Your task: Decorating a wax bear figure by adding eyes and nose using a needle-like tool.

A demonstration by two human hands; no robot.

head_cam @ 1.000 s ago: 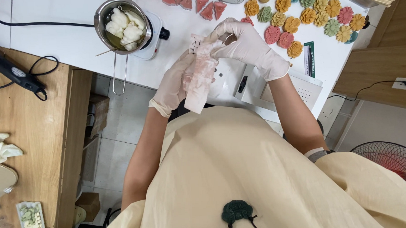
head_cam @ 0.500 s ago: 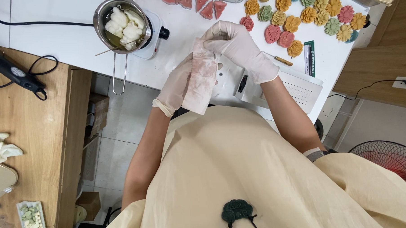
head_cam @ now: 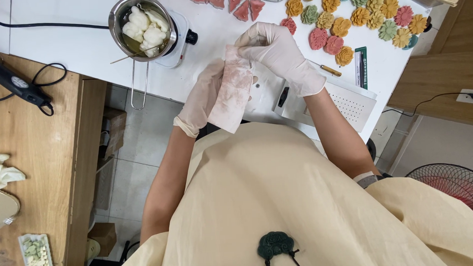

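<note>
Wiping with a stained tissue (head_cam: pixel 234 94), both gloved hands, left hand (head_cam: pixel 204 97) and right hand (head_cam: pixel 275 53), stayed clenched on it above the counter (head_cam: pixel 87 49), barely shifted.

The person wears thin whitish disposable gloves on the left hand (head_cam: pixel 206 100) and the right hand (head_cam: pixel 281 55), a loose cream short-sleeved garment, a dark band on the wrist at 4 o'clock, and a dark green carved pendant on a cord at 6 o'clock.
</note>
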